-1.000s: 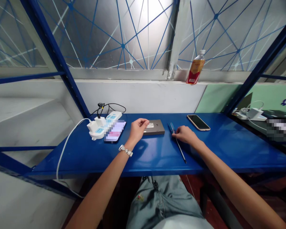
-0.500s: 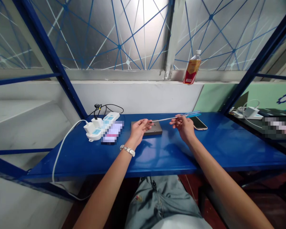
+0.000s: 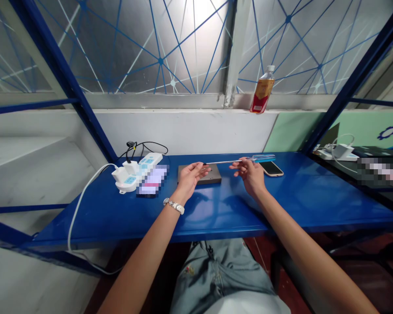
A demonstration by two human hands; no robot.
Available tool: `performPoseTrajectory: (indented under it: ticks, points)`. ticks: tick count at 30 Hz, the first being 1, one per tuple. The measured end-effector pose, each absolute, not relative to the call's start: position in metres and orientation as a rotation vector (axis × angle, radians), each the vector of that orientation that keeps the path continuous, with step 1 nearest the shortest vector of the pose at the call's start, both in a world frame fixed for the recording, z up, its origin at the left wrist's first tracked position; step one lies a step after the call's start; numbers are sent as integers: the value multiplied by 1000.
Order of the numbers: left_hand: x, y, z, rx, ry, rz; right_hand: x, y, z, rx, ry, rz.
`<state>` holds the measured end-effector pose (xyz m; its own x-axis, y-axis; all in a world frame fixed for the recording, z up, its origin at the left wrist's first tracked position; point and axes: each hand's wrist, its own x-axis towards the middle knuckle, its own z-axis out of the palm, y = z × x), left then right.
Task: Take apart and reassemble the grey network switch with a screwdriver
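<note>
A long screwdriver [image 3: 224,162] with a clear blue handle is held almost level above the table, its handle to the right. My right hand [image 3: 251,174] grips it where the shaft meets the handle. At the other end, the fingertips of my left hand [image 3: 190,176] pinch together around the dark tip; whether a small part is also between them is too small to tell. Below and behind my left hand lies a flat grey-brown box [image 3: 214,175], partly covered by the fingers. Just beyond my right hand a phone [image 3: 272,168] rests on the table.
On the left of the blue table [image 3: 212,218] are a white power strip [image 3: 146,168] with plugs and cables, and a blurred-out phone-like screen [image 3: 153,181]. A drink bottle [image 3: 262,90] stands on the window ledge. Farther right sits a white charger [image 3: 342,150] beside dark equipment.
The screwdriver has become slightly more level, its tip end a little higher. Both hands keep nearly the same hold, and the whole view has shifted slightly.
</note>
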<state>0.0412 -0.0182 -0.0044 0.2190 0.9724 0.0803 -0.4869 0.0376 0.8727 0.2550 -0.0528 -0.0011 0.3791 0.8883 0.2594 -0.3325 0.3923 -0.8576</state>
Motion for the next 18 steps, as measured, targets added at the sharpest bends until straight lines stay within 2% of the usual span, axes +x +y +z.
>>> performPoseTrajectory:
  ticks: [18]
  points:
    - [49,-21,-10,1063,663,1225,248,-44,16,-626,-923,717]
